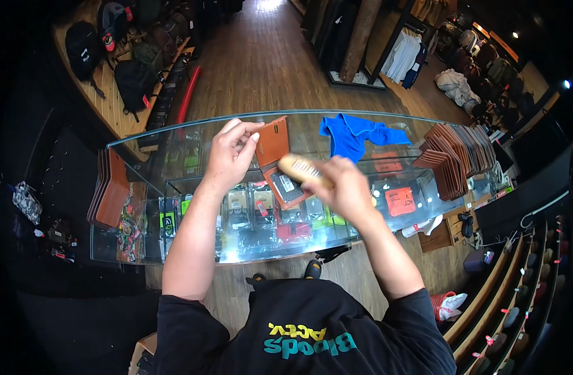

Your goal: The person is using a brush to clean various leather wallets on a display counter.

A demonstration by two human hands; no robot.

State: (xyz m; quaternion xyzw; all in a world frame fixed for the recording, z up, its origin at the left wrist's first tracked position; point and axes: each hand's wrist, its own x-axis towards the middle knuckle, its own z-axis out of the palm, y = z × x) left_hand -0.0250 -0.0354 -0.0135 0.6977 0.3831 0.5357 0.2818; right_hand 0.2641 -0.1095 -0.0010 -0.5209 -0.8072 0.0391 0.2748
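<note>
An opened brown leather wallet [273,145] stands over the glass counter, its upper flap raised and its lower half lying toward me with a dark inner panel and a small white label. My left hand [230,155] pinches the raised flap by its left edge, thumb against fingers. In my right hand [344,190] is a wooden-backed brush [299,167], held across the wallet's lower half and hiding part of it. The bristles cannot be made out clearly. Right of the wallet, a crumpled blue cloth [361,134] lies near the counter's far edge.
Brown wallets stand in a row [458,153] at the counter's right end, with another stack [109,187] at the left end. Packaged goods show through the glass counter [192,250]. Backpacks [136,84] line the left wall; cap shelves [517,306] curve at lower right.
</note>
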